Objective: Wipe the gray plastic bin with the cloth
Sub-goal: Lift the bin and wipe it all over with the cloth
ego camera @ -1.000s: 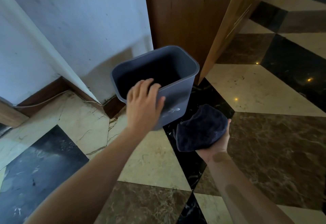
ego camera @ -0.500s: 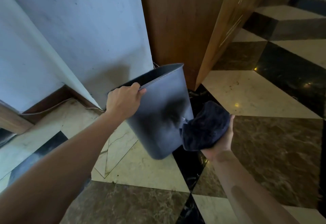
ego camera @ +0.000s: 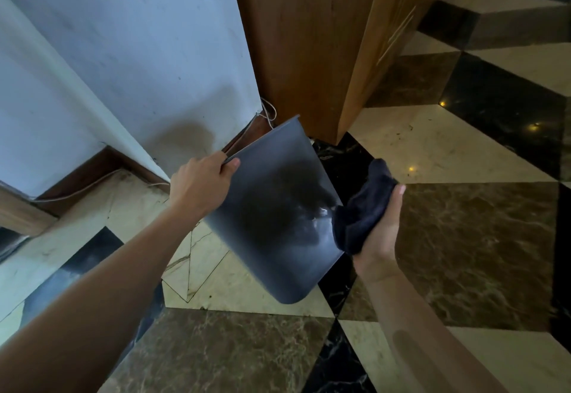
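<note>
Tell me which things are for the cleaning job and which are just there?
For the job:
- gray bin, tipped and held at its rim by the left hand
- dark cloth, bunched in the right hand at the bin's side

Just there:
- white cord by the wall
- wooden cabinet
- marble floor

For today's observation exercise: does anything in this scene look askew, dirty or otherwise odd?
The gray bin is tipped well off upright, gripped at its rim by the left hand, with a dark smudge on its side. The right hand holds a dark cloth against that side. The white wall shows a brownish stain.
</note>
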Tool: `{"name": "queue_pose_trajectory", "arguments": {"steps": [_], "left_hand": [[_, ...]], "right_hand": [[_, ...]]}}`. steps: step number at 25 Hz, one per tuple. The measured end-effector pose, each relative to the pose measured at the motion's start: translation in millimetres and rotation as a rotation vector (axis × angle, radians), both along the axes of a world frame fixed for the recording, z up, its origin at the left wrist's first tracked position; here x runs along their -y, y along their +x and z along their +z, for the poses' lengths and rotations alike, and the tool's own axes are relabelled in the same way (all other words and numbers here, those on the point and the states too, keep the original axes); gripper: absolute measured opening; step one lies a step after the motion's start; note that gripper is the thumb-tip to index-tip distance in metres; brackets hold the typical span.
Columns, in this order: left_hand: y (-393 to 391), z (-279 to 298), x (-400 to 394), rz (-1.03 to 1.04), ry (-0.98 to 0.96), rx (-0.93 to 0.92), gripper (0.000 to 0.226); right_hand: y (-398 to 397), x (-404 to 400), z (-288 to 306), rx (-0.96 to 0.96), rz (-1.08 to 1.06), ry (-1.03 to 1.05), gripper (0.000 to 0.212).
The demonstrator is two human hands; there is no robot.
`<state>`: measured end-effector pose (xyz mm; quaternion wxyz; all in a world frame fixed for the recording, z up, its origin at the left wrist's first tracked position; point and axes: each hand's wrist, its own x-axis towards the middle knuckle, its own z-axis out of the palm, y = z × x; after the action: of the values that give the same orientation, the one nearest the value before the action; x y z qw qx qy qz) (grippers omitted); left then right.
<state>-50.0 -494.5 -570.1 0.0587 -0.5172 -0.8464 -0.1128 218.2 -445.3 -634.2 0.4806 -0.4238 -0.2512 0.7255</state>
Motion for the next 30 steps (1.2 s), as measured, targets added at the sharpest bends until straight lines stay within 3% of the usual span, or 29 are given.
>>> {"name": "queue_pose_trajectory", "arguments": {"steps": [2, 4, 6, 8, 17, 21, 25, 30], "left_hand": [[11, 4, 0, 0.032, -0.005, 0.003, 0.043], [21, 6, 1, 0.057, -0.011, 0.013, 0.044], [26, 6, 4, 0.063, -0.038, 0.033, 0.043], [26, 8, 6, 0.053, -0.052, 0.071, 0.042], [28, 16, 2, -0.224, -0.134, 0.219, 0.031], [24, 16, 7, -0.235, -0.103, 0.263, 0.034], [18, 11, 13, -0.207, -0.080, 0.321, 0.018], [12, 4, 25, -0.158, -0.077, 0.311, 0.030]], "right_hand": [[-18, 26, -17, 0.390, -0.070, 0.198, 0.064], [-44, 49, -40, 0.732, -0.007, 0.383, 0.056], [-62, 57, -60, 0.969, 0.125, 0.446, 0.059], [-68, 51, -74, 1.081, 0.161, 0.453, 0.065], [-62, 51, -80, 1.019, 0.135, 0.480, 0.063], [-91, 61, -42, 0.949, 0.187, 0.792, 0.055], [-120, 62, -15, 0.998, 0.246, 1.038, 0.055], [-117, 40, -26, 1.074, 0.266, 0.937, 0.063]]}}
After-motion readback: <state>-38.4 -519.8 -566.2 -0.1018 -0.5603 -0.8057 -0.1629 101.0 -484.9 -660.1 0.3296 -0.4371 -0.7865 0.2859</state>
